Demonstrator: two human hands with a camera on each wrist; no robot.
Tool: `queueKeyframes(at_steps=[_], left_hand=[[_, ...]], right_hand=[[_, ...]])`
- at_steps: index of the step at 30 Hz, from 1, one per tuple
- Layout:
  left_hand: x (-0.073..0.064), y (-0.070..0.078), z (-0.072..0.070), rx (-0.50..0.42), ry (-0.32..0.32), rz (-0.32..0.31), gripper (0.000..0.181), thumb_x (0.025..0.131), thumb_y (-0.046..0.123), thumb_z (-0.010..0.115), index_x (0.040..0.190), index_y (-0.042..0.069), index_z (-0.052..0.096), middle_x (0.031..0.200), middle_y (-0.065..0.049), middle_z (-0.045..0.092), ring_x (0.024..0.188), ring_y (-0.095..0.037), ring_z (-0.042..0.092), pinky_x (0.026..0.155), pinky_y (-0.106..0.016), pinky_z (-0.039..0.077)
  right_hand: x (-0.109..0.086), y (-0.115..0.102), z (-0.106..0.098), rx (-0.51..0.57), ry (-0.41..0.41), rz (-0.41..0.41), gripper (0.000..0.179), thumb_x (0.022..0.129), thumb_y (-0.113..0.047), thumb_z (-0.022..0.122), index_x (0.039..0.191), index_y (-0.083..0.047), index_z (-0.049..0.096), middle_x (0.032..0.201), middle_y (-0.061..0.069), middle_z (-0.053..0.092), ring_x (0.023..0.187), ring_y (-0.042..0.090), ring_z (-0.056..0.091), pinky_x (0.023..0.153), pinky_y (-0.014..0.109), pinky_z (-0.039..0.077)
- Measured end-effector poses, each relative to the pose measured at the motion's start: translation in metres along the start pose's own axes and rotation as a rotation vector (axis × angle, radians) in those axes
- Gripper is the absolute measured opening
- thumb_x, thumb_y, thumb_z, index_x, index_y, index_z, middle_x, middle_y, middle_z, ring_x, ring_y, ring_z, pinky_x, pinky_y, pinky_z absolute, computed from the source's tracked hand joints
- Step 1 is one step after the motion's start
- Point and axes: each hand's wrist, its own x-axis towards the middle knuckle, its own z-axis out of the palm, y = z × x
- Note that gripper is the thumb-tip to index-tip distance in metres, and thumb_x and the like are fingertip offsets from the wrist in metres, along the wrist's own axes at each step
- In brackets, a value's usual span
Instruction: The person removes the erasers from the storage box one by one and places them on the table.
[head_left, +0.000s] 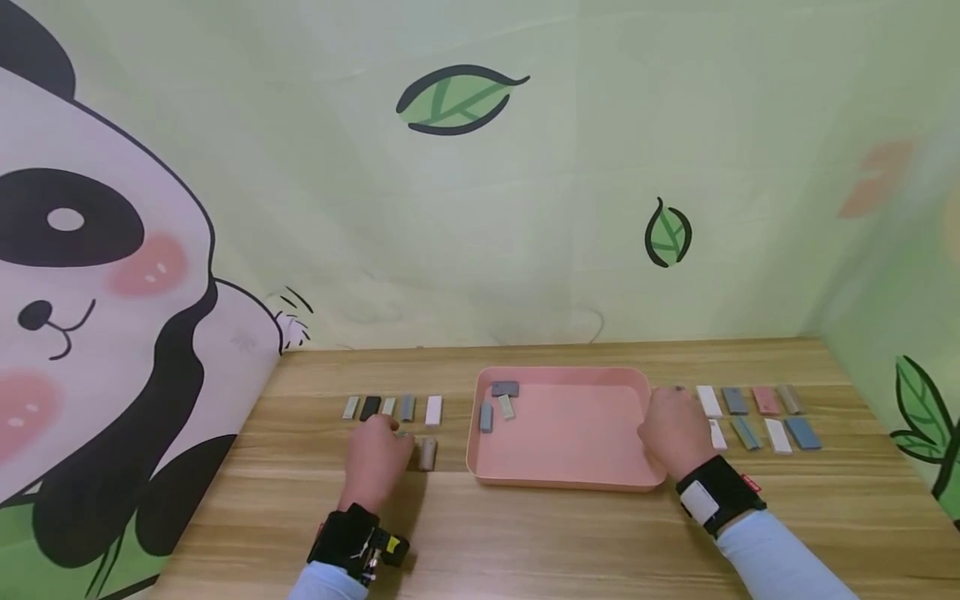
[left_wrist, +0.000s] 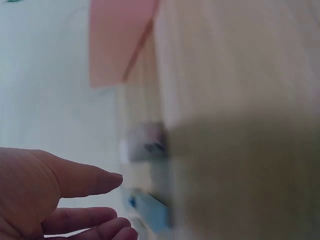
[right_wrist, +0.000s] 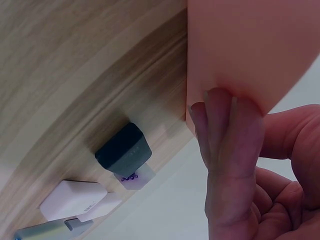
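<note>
My left hand (head_left: 377, 462) hovers among small rectangular blocks left of the tray, thumb and fingers apart with nothing between them. In the left wrist view a light-blue block (left_wrist: 152, 212) sits just beyond the fingertips, and a blurred greyish-brown block (left_wrist: 145, 141) lies past the thumb. My right hand (head_left: 677, 431) holds the pink tray (head_left: 562, 482) at its right side. In the right wrist view, fingers (right_wrist: 235, 145) press flat on the tray's outer wall (right_wrist: 240, 45), and the thumb passes out of sight behind them. Inside the tray lie a dark-grey block (head_left: 505, 389), a blue-grey block (head_left: 486, 417) and a pale-green block (head_left: 506, 407).
Several blocks stand in two rows right of the tray, among them a pink block (head_left: 766, 400) and a blue block (head_left: 803, 433). Left of it are a black block (head_left: 370, 407) and a white block (head_left: 433, 410). A printed panda backdrop (head_left: 525, 250) rises behind the wooden table (head_left: 525, 542).
</note>
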Motion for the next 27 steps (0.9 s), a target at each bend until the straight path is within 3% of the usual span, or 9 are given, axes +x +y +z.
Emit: queueKeyframes(at_steps=[3, 9, 17, 23, 27], left_hand=[[-0.001, 0.013, -0.003, 0.015, 0.034, 0.027, 0.033, 0.08, 0.022, 0.065, 0.103, -0.002, 0.065, 0.097, -0.014, 0.063, 0.072, -0.018, 0.055, 0.063, -0.033, 0.047], [-0.002, 0.051, -0.007, -0.016, 0.07, 0.064, 0.041, 0.083, 0.031, 0.064, 0.108, -0.001, 0.062, 0.101, -0.015, 0.062, 0.082, -0.022, 0.059, 0.067, -0.037, 0.048], [0.0, 0.098, -0.001, -0.051, 0.046, 0.084, 0.053, 0.085, 0.04, 0.063, 0.119, 0.0, 0.055, 0.108, -0.015, 0.059, 0.094, -0.025, 0.057, 0.077, -0.039, 0.048], [0.006, 0.119, 0.014, -0.059, 0.002, 0.139, 0.043, 0.086, 0.039, 0.061, 0.105, 0.0, 0.057, 0.092, -0.009, 0.057, 0.078, -0.018, 0.053, 0.064, -0.031, 0.045], [0.009, 0.129, 0.028, -0.112, -0.078, 0.134, 0.025, 0.085, 0.033, 0.063, 0.079, 0.009, 0.058, 0.072, 0.0, 0.048, 0.062, -0.015, 0.046, 0.051, -0.029, 0.038]], right_hand=[[0.0, 0.0, 0.0, 0.001, -0.009, 0.009, 0.02, 0.079, -0.013, 0.064, 0.081, 0.006, 0.059, 0.071, 0.013, 0.051, 0.066, 0.025, 0.05, 0.058, 0.039, 0.046], [0.0, 0.001, 0.002, -0.001, -0.008, 0.013, 0.022, 0.08, -0.014, 0.065, 0.082, 0.007, 0.059, 0.071, 0.013, 0.051, 0.065, 0.025, 0.05, 0.057, 0.038, 0.045], [0.002, 0.001, 0.003, 0.003, -0.019, 0.028, 0.021, 0.08, -0.013, 0.063, 0.083, 0.007, 0.059, 0.072, 0.013, 0.051, 0.066, 0.025, 0.05, 0.057, 0.037, 0.045], [0.003, 0.002, 0.004, -0.005, -0.025, 0.033, 0.021, 0.08, -0.013, 0.064, 0.083, 0.007, 0.059, 0.071, 0.012, 0.051, 0.065, 0.024, 0.05, 0.057, 0.037, 0.045], [0.003, 0.001, 0.003, -0.003, -0.039, 0.04, 0.02, 0.08, -0.013, 0.063, 0.084, 0.006, 0.059, 0.072, 0.012, 0.051, 0.066, 0.024, 0.05, 0.057, 0.037, 0.045]])
